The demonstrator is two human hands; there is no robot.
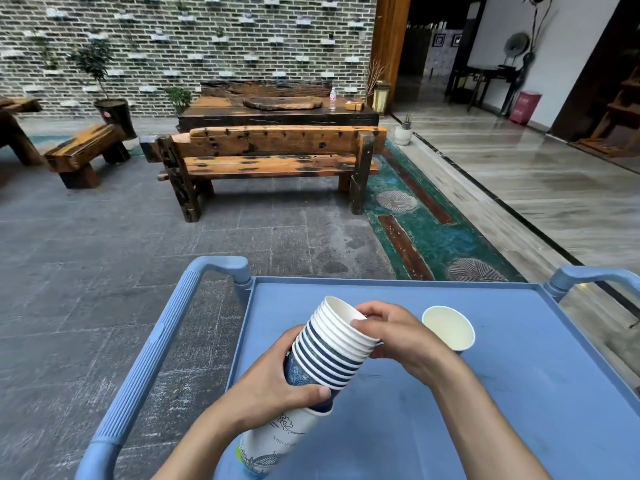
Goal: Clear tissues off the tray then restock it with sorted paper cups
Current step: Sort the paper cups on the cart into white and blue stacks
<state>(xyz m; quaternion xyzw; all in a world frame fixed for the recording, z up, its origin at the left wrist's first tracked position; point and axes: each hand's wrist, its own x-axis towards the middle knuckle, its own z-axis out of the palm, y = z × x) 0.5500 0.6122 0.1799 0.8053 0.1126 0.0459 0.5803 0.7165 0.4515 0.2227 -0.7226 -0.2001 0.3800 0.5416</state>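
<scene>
A stack of blue-and-white paper cups (334,348) lies tilted above the blue cart tray (519,393), partly inside a white printed sleeve (277,441). My left hand (277,382) grips the stack around its lower part, where the sleeve begins. My right hand (398,336) pinches the rim of the top cup with fingers and thumb. A single paper cup (448,327) stands upright on the tray just right of my right hand. No tissues show on the tray.
The cart has blue handles at the left (156,341) and far right (595,275). Beyond it lies a stone floor with a wooden bench (270,157), a dark wooden table (277,109) and a brick wall behind.
</scene>
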